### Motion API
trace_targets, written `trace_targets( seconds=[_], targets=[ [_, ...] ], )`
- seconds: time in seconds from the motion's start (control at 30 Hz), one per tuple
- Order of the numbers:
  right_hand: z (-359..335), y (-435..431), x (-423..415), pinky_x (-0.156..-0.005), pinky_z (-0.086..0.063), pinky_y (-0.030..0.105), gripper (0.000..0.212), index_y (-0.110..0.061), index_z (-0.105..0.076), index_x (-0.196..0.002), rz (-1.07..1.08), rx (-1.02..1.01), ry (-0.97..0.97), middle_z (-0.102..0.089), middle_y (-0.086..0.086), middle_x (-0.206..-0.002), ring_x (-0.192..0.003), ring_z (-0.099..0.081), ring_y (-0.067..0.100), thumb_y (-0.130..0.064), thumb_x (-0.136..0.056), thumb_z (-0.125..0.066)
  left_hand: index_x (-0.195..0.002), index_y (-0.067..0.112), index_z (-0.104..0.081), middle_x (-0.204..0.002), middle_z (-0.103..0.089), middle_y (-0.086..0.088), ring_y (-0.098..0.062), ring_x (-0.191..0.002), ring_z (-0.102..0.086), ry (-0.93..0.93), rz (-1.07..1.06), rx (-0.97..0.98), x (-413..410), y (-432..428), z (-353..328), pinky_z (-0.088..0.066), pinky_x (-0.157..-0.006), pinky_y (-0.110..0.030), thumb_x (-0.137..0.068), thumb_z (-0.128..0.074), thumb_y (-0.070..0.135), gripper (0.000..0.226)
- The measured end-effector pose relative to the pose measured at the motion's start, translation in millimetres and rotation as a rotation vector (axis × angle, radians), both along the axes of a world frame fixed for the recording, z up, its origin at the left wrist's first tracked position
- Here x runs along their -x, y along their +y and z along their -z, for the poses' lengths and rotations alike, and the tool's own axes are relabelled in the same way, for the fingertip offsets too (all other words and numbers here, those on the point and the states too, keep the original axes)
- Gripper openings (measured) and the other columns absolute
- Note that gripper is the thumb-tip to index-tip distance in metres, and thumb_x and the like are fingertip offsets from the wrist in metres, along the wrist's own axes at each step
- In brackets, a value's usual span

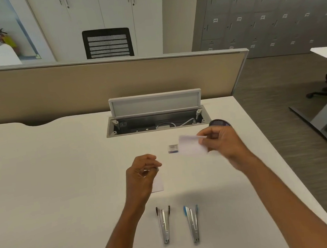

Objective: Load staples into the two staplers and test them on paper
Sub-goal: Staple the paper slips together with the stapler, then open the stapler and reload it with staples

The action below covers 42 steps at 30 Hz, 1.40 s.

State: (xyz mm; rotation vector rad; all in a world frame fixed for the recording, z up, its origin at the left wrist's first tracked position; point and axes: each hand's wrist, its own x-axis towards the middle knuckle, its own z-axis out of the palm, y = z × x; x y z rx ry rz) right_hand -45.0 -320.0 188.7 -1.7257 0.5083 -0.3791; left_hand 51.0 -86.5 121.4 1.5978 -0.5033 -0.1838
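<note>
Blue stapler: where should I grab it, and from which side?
Probably near its narrow hinged end, closest to you. The blue stapler lies open on the desk, its arms spreading toward the blue tips. Come from above and pinch across both long sides where it is slimmest.

Lighting: bright, even, overhead; no glare.
Shadows: one soft, faint grey patch on the matte white worktop between the forearms.
Blur: motion smear on the right hand and its small white paper slip; left hand slightly soft.
Edges: wide-angle bowing of the beige fabric partition; grey metal lockers lean.
</note>
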Motion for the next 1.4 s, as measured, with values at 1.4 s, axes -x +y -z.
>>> trace_targets(
  seconds=[1.4],
  targets=[
    [112.5, 82.7, 66.9, -0.08, -0.049, 0.032, 0.033, -0.023, -0.058, -0.103, -0.042, 0.425, 0.678, -0.07, 0.001, -0.086, -0.091, -0.065, 0.025, -0.053, -0.088, -0.058, -0.101, 0.008, -0.067, -0.105, -0.063, -0.003, -0.028, -0.095, -0.057, -0.348, -0.222, -0.802, -1.4, 52.8, 117.5, -0.044, -0.079, -0.039, -0.08, -0.065, -0.003, 0.024]
  ],
)
